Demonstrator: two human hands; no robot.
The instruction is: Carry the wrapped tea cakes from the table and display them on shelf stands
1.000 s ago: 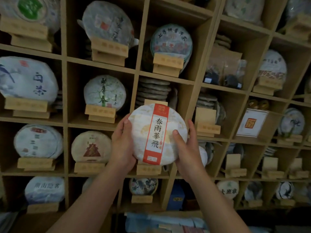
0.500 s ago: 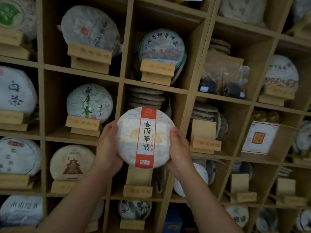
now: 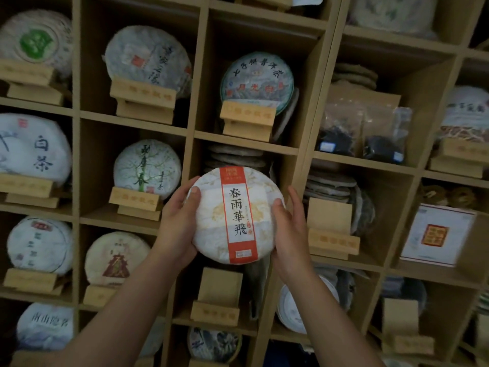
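Both hands, left hand (image 3: pixel 176 229) and right hand (image 3: pixel 291 234), clasp the red-banded tea cake (image 3: pixel 236 217) by its rim, fingers curled around it, before the middle cubby. The empty wooden stand (image 3: pixel 218 295) below is narrow; a tilted placement could let it roll off.

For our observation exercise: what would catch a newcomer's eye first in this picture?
First, the round white paper-wrapped tea cake with a red vertical band, held at centre between the left hand and right hand. Just below stands an empty pale wooden display stand. All around runs the tan wooden grid shelf.
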